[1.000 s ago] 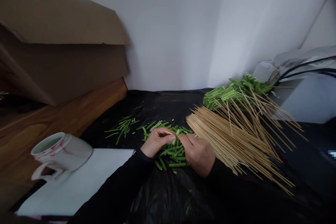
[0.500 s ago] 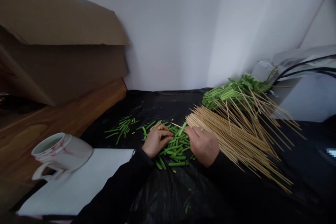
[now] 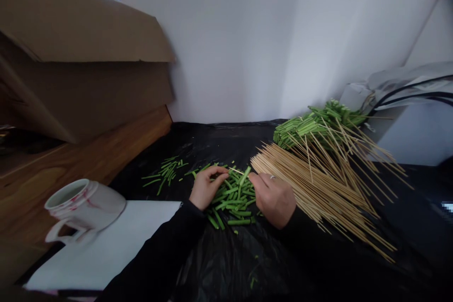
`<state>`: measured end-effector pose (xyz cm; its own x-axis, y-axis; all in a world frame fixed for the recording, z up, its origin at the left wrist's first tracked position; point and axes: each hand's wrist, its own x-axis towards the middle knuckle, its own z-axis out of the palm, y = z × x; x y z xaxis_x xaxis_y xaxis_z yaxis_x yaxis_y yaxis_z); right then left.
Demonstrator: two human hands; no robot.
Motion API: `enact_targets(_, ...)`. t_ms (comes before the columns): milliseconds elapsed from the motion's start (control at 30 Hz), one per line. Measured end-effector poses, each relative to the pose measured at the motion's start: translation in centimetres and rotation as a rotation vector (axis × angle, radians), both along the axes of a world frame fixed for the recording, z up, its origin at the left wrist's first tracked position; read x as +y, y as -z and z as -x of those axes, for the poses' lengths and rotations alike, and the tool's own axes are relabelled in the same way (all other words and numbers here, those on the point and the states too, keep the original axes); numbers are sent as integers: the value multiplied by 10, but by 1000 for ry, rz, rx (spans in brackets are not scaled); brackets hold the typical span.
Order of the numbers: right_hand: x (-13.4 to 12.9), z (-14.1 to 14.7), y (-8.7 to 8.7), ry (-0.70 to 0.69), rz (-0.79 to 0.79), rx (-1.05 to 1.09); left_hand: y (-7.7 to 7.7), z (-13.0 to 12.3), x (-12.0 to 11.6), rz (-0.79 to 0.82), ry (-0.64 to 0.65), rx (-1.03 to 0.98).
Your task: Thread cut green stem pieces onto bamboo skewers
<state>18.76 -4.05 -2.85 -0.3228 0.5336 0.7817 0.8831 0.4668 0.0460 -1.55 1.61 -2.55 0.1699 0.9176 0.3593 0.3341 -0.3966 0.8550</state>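
My right hand (image 3: 275, 198) is closed around a thin bamboo skewer (image 3: 236, 170), whose pointed end sticks out to the left. A green stem piece (image 3: 245, 175) sits crosswise on the skewer just ahead of the fingers. Close to the skewer's tip, my left hand (image 3: 208, 186) has thumb and forefinger pinched together; what lies between them, if anything, is too small to make out. Beneath and between both hands spreads a loose pile of cut green stems (image 3: 233, 203).
Many bamboo skewers (image 3: 318, 184) lie right of my right hand, with a green stem bundle (image 3: 311, 125) behind them. Farther left are a few thin stem pieces (image 3: 164, 174), a white mug (image 3: 85, 203) on a white sheet (image 3: 116, 240), and a cardboard box (image 3: 88, 94). Black plastic (image 3: 226, 264) covers the table.
My left hand has come up out of the stem pile, its thumb and forefinger now pinched at the skewer's tip. My right hand has stayed nearly in place with the skewer.
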Motion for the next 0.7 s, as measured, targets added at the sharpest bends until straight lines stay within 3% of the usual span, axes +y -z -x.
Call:
enact_targets(133,-3,3,1,-18,10,3,-1,-1,1,321,11,-414)
enact_targets(233,-4,5,2,-21,10,-15,-3,-3,0,460,80,-605)
enact_targets(400,-5,5,2,-24,21,-29,-6,-4,-2,534,143,-696)
enact_targets(700,-3,4,2,3,17,-38,-6,-3,-2,540,153,-690)
